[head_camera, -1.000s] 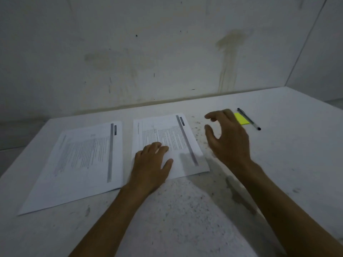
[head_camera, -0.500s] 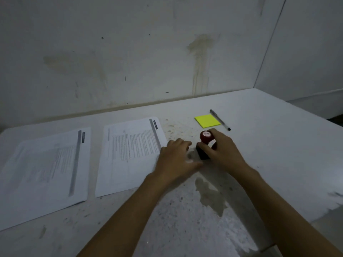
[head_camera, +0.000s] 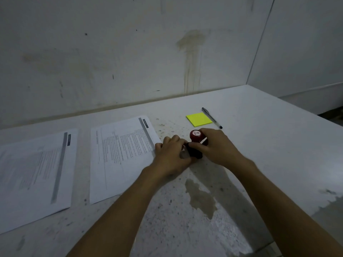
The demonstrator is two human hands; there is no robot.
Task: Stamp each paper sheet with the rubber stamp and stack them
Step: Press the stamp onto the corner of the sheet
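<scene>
Red-topped rubber stamp | right hand grip clamped | left hand grip pinching base

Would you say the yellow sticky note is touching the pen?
Apart. The head view shows a strip of bare table between the sticky note and the pen.

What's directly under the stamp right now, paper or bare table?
The stamp stands right of the nearer sheet, over speckled table. Both hands, left and right, cover its base, so contact is hidden.
</scene>
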